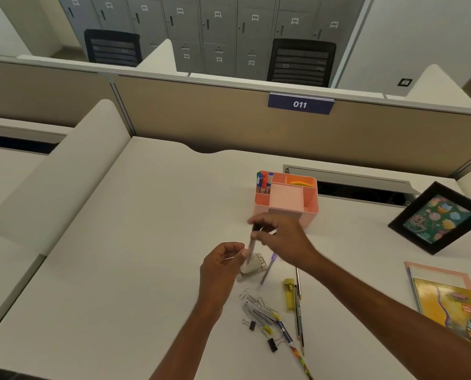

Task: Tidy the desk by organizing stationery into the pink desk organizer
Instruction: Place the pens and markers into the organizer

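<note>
White desk, tan partition behind; left hand, right hand grip one pen.

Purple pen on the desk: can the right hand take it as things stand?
Probably not yet: the right hand pinches a clear pen, shared with the left hand. The purple pen itself lies uncovered near its wrist.

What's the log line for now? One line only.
left hand holds pen | right hand holds pen | pink organizer: markers inside
</note>
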